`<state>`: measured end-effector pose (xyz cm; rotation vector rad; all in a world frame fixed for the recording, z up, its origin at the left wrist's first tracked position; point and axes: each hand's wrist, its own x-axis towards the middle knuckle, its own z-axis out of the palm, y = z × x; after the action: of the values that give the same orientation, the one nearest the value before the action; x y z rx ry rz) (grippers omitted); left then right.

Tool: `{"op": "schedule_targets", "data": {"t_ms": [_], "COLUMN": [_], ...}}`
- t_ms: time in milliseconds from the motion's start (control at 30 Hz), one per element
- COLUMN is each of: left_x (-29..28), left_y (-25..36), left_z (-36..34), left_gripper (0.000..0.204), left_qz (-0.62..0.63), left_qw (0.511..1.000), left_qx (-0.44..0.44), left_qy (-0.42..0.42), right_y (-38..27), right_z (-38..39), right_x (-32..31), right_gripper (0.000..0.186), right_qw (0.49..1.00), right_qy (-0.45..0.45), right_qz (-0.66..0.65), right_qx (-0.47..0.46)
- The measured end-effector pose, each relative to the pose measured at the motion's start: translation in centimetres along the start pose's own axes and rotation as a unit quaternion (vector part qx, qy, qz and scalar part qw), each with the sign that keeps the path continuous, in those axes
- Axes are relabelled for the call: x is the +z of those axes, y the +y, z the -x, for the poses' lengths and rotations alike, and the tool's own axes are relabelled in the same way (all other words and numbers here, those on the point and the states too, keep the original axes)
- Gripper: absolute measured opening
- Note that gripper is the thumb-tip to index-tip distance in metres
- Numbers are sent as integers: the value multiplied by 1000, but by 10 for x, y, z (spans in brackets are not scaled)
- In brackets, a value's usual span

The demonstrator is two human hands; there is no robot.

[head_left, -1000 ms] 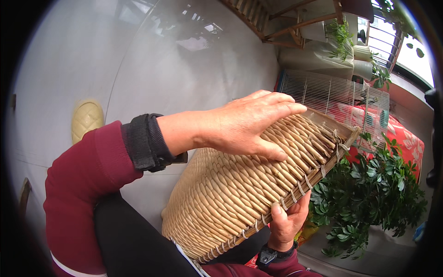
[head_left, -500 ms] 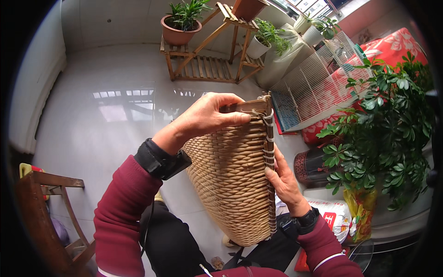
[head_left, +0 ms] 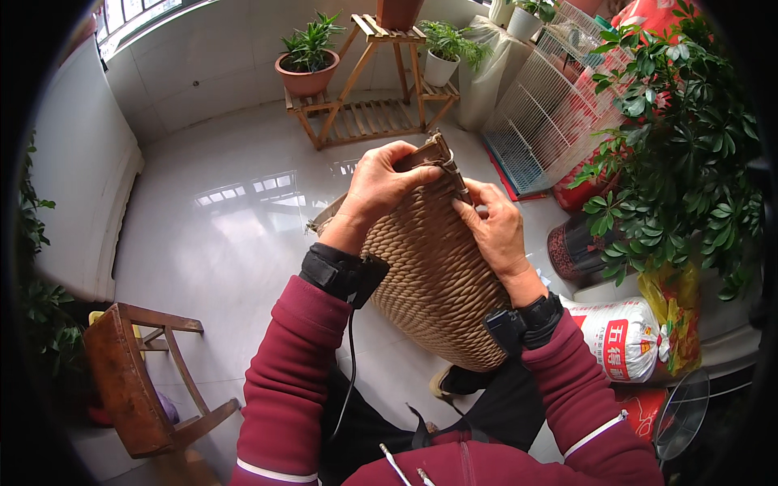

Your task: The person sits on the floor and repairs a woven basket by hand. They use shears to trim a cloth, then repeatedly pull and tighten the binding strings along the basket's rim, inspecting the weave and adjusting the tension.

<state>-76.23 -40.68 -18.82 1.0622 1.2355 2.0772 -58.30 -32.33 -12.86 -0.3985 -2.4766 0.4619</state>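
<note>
A tan woven basket (head_left: 433, 267) with a stiff wooden frame is held tilted above my lap, its woven side facing me. My left hand (head_left: 377, 188) is closed over the upper rim near the corner, with the thumb on the weave and the fingers behind the frame. Close beside it, my right hand (head_left: 494, 229) pinches the corner edge, where pale cord wraps the frame. The right fingertips are partly hidden behind the edge. Much of the basket's inside cannot be seen.
A slatted wooden plant stand (head_left: 369, 121) holds potted plants at the back. On the right are a white wire cage (head_left: 539, 109), a leafy plant (head_left: 677, 154) and a white sack (head_left: 612, 336). A wooden stool (head_left: 134, 389) lies tipped at the lower left.
My right hand has moved up the basket's edge to near the corner, close to my left hand. The basket has tilted, its lower end swinging right. The view has shifted too.
</note>
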Motion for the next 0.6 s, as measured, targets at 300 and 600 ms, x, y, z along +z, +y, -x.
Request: {"op": "schedule_targets", "data": {"t_ms": [300,600], "left_x": [-5,6], "left_y": [-39,-64], "left_z": [-31,-37], "left_gripper": [36,28], "left_qz": [-41,-61], "left_qw": [999,998], "left_qx": [20,16], "left_qy": [16,14], "right_y": [36,56], "right_z": [-43,-35], "right_x": [-11,-9], "right_gripper": [23,24], "right_qw": [972,982], "right_qy": [-133,-130], "right_qz": [-157,129], "right_qx": [114,41]}}
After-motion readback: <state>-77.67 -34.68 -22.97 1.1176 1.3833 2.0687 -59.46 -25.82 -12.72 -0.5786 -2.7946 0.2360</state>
